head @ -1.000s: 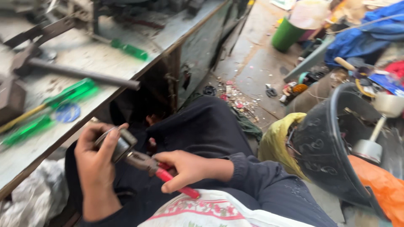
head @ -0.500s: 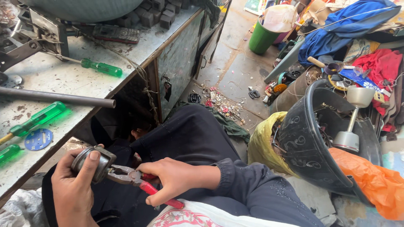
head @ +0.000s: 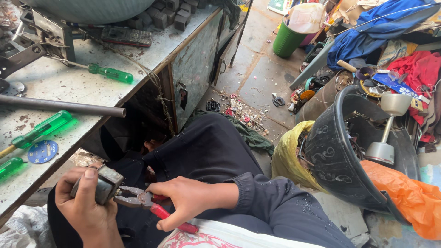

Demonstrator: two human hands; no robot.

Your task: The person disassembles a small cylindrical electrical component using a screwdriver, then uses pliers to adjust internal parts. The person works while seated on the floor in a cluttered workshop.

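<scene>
Surface (head: 69,82): now filling more of the upper left than a second ago, its front edge running diagonally down toward the lap; more of its far end is showing.
Black tub (head: 335,156): sitting tilted on the floor well right of the lap, holding a grey stand; it is showing lower and fuller than before.
Metal rod (head: 59,106): lying across the surface, its end overhanging the front edge above the hands.
Green screwdrivers (head: 110,73): one is lying mid-surface, others are resting near the front edge at left.
Left hand (head: 87,209): fingers wrapping closed around the grey metal part (head: 102,183), holding it just below the front edge, over the lap; it is sitting lower in view than a second ago.
Right hand (head: 188,200): fingers closing around the red-handled pliers (head: 151,206).
Pliers' nose: touching the part's right side.
Open room: dark lap between the hands and the surface edge; littered floor beyond the knee.
</scene>
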